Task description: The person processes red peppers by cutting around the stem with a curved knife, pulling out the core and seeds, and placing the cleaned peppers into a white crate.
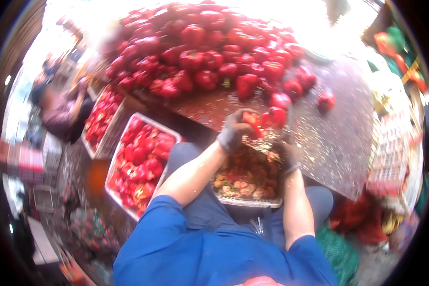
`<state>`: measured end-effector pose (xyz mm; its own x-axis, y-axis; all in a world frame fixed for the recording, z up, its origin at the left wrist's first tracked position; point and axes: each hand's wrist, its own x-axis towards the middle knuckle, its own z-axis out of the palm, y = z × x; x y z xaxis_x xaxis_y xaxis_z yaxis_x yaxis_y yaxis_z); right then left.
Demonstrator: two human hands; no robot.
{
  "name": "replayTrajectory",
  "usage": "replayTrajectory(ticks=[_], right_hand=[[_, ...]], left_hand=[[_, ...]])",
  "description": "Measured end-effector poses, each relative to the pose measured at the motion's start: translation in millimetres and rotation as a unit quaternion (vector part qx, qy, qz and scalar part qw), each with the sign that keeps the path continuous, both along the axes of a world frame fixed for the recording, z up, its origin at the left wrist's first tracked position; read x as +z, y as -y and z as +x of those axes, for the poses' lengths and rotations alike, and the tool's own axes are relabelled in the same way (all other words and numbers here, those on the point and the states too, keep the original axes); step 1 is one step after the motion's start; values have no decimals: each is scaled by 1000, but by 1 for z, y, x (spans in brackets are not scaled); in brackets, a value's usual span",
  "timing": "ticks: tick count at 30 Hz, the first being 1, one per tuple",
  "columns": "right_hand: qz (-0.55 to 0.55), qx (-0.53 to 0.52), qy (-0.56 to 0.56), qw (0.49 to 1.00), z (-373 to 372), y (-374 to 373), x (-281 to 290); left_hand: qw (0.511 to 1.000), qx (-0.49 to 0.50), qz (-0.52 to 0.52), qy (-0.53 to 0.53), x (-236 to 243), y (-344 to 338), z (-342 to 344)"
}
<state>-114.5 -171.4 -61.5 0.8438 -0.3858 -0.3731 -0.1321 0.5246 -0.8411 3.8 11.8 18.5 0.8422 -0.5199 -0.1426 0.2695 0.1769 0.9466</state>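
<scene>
My left hand (233,132), in a grey glove, is closed round a red bell pepper (253,125) that looks cut open, with pale flesh showing. Beside it on the right is my gloved right hand (289,155), dark and blurred; its fingers do not show well enough to tell what they hold. Below both hands a crate (252,203) between my knees contains pepper cores and seeds (240,186). Just beyond the hands, whole red peppers (277,108) lie at the near edge of a large heap (200,47) on the table.
Left of my knee stands a white crate (115,188) of cut red peppers; another crate (100,150) is behind it. A person (64,112) works at far left. Seeds are scattered over the metal tabletop (338,143). Stacked crates (388,155) and a green net sack (338,252) are at right.
</scene>
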Motion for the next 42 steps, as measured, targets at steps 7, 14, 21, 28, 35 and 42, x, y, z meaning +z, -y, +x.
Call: replayTrajectory(ticks=[7, 14, 21, 28, 35, 42], right_hand=[[-58, 87, 4, 995, -5, -24, 21], [-119, 152, -23, 981, -10, -26, 0], [-133, 155, -39, 978, -11, -32, 2], [-201, 296, -118, 926, -22, -32, -2], [-406, 409, -144, 804, -12, -37, 25], [-294, 215, -97, 926, -25, -13, 21]], left_hand=[[967, 170, -183, 58, 45, -118, 41], [756, 415, 292, 413, 8, -348, 39], [657, 26, 708, 258, -54, -383, 23], [649, 114, 675, 333, -125, -384, 56], [689, 81, 672, 259, -139, -406, 80], [853, 98, 409, 310, -19, -194, 96]])
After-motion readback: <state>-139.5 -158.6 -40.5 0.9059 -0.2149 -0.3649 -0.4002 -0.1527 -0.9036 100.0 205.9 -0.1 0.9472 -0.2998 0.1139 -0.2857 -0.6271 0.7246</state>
